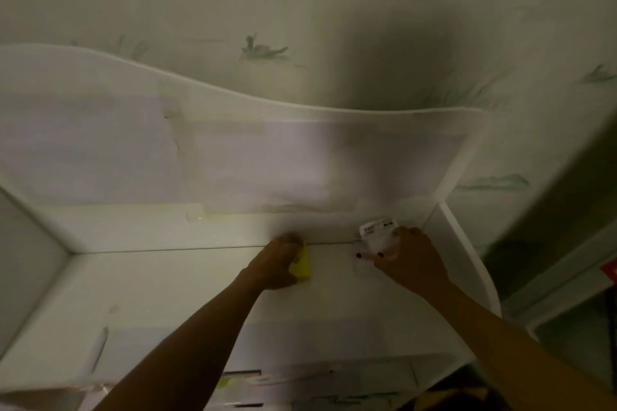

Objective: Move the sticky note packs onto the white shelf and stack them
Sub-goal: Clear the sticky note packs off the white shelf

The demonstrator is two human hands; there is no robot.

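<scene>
My left hand grips a yellow sticky note pack near the back of the white shelf; the pack stands on edge, partly hidden by my fingers. To its right, my right hand holds a pale, clear-wrapped sticky note pack with a white printed label, close to the shelf's back right corner. Whether either pack touches the shelf surface is unclear in the blur.
The shelf has a wavy white back panel and raised side walls. Wallpaper with bird drawings covers the wall behind. Below the front edge, blurred papers or packs show on a lower level.
</scene>
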